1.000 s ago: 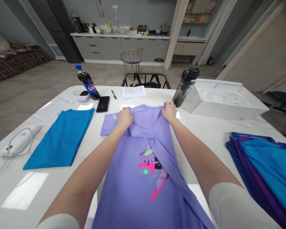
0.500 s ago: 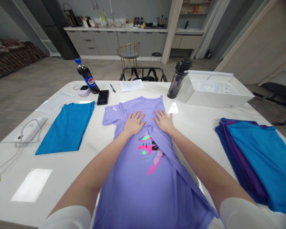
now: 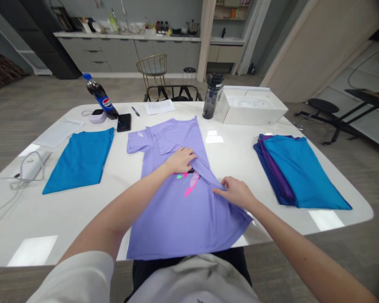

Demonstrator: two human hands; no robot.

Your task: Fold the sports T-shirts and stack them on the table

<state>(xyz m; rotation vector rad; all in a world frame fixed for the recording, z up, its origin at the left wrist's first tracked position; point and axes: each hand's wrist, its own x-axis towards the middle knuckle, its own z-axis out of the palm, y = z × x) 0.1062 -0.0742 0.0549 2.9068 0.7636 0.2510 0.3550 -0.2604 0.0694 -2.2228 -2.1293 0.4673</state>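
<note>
A lavender T-shirt (image 3: 167,214) with a pink, green and black print lies on the white table. Its right side is folded inward across the front, covering part of the print. My left hand (image 3: 180,160) is at the upper end of that fold, its fingers bent and closed on the cloth. Lower down to the right, my right hand (image 3: 236,192) pinches the folded edge between thumb and fingers. The shirt's left sleeve (image 3: 139,141) lies spread out, and its hem reaches the table's near edge.
A folded blue garment (image 3: 82,160) lies left; a stack of folded clothes (image 3: 303,172) lies right. Behind stand a cola bottle (image 3: 101,97), a dark water bottle (image 3: 212,97) and a white box (image 3: 252,110). A phone (image 3: 124,122), pen (image 3: 135,111), papers (image 3: 159,107) and power strip (image 3: 34,166) are also there.
Both hands lay flat on the shirt's upper part; now they have come down, the right hand farther to the right, gripping the fold. The view has shifted right and down, showing the hem.
</note>
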